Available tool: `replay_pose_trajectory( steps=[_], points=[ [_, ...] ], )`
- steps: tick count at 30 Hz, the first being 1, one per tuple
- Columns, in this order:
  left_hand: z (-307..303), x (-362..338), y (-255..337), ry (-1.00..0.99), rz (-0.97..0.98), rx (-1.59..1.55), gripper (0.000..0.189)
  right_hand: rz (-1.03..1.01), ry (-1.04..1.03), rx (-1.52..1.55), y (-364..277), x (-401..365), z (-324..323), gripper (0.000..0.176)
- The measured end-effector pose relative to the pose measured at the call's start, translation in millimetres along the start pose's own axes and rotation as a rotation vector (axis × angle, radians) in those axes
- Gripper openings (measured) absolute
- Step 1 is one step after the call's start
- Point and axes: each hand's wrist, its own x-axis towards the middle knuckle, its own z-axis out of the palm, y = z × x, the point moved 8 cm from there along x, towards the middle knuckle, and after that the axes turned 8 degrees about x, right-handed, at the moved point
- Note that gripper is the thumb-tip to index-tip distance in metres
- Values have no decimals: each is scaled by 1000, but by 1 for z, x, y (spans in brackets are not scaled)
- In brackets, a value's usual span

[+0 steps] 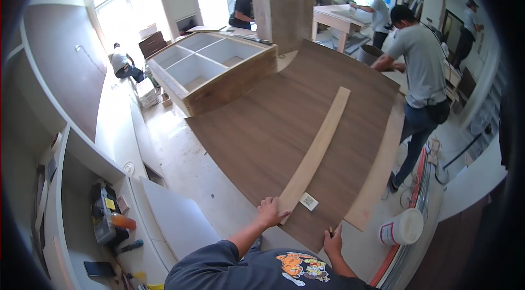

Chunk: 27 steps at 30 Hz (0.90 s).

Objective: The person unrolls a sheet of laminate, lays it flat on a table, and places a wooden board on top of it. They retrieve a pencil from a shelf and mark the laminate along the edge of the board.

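Observation:
A large brown wood-grain sheet (pixel 262 120) lies before me, with a long pale wooden strip (pixel 320 148) across it. My left hand (pixel 272 212) is on the near end of the strip, fingers over its edge. At the sheet's near right corner is my right hand (pixel 333 239), closed around a small thin item, perhaps a pencil, whose tip shows above the fingers. A white label (pixel 309 201) lies on the sheet beside the strip. Under the sheet's right side a lighter board (pixel 377 175) sticks out.
A divided wooden cabinet frame (pixel 232 76) stands beyond the sheet, beside a tall wooden panel (pixel 292 8). One person (pixel 421 60) works at the right; several others are farther back. A white bucket (pixel 402 227) is at the lower right, a toolbox (pixel 104 213) on the left shelf.

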Motion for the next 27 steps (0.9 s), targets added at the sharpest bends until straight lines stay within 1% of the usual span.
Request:
replay_pose_trajectory(
  steps=[1, 2, 4, 5, 8, 11, 14, 17, 20, 23, 25, 26, 27],
  points=[
    [-7, -4, -9, 130, 46, -41, 58, 1, 21, 4, 3, -2, 0, 81],
    [-8, -4, -23, 168, 58, -93, 54, -1, 42, 9, 5, -2, 1, 80],
    [-22, -9, -52, 238, 75, -198, 47, -100, 115, -19, 3, -7, 0, 77],
    [-32, -10, -66, 285, 103, -265, 35, -151, 152, -30, 0, -9, 1, 76],
    [-58, -19, -102, 101, 37, -602, 31, -118, 187, -250, -15, -18, -6, 74],
    [-70, -26, -132, 92, 109, -584, 28, -186, 114, -434, -45, -21, -4, 62],
    [-50, -24, -164, -79, 120, -435, 33, -239, 47, -509, -87, -24, 10, 47],
    [-40, -31, -187, -232, 58, -449, 38, -286, 9, -500, -100, -12, 22, 41],
    [-42, -38, -214, -372, -15, -568, 42, -262, -10, -519, -122, 0, 37, 37],
    [22, -29, -292, -63, -273, -841, 42, -217, -80, -474, -123, 19, 51, 39],
    [16, -40, -341, -26, -660, -1136, 36, -219, -40, -430, -119, 32, 56, 42],
    [8, -35, -373, 134, -609, -1125, 30, -223, -20, -405, -117, 40, 57, 43],
    [-9, -36, -406, 262, -647, -1268, 24, -221, 8, -353, -117, 46, 53, 45]
  ],
)
